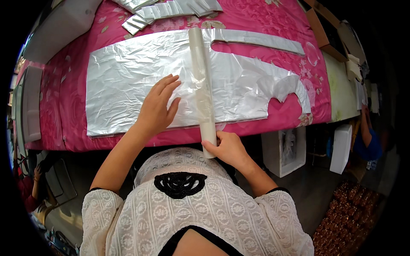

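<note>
Two bare hands were at work over one roll of clear plastic film [203,94] and one broad silver sheet [230,85]; whether that sheet was a single layer could not be told. Along the far side of the bench [64,115], which was draped in pink floral cloth [316,70], lay folded silver pieces [171,12], overlapping too closely to count. One white foam box [277,158] stood below the near edge, toward the right.

The roll lay across the sheet, its long axis running away from the person, the far end leaning slightly left. Its pale near end stuck out past the bench edge toward the person's waist. The sheet stretched left to right beneath it, with two cut-outs on its right part.

The right hand [225,147] gripped the roll's near end, thumb on top. The left hand [158,106] was left of the roll, apart from it, fingers extended and thumb spread, above or on the sheet; contact was unclear.
</note>
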`<state>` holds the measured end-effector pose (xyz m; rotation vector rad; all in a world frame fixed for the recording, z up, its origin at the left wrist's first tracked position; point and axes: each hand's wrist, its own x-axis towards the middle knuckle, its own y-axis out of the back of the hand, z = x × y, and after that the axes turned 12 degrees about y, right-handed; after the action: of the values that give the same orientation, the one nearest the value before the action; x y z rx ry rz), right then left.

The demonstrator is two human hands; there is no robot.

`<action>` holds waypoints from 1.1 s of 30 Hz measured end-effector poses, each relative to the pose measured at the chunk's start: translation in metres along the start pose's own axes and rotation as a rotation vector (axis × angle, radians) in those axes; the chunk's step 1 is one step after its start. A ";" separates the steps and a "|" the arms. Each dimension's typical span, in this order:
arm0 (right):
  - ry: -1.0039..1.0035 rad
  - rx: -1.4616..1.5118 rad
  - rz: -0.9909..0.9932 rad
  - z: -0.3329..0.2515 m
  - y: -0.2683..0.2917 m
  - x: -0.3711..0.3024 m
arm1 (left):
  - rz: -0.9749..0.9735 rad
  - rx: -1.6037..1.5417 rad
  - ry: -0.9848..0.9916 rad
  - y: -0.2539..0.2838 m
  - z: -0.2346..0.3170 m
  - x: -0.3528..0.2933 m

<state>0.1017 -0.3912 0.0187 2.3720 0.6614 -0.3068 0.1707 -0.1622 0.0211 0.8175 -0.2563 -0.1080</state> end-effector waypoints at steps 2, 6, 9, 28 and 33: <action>-0.001 -0.009 -0.002 0.003 0.000 -0.003 | -0.078 0.030 -0.032 -0.044 0.005 -0.002; -0.027 0.046 -0.003 0.010 0.001 -0.005 | -0.134 0.200 -0.007 -0.070 0.004 -0.012; 0.026 0.057 -0.073 0.004 0.014 -0.002 | -0.142 0.297 -0.015 -0.074 0.002 -0.016; 0.171 1.657 0.667 0.031 0.142 0.247 | -0.153 0.313 0.006 -0.077 0.002 -0.014; 0.371 1.632 0.857 0.061 0.232 0.215 | -0.146 0.330 0.000 -0.078 0.004 -0.014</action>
<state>0.4040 -0.5019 0.0137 3.9344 -0.9681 0.0788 0.1563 -0.2152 -0.0362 1.1648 -0.2170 -0.2069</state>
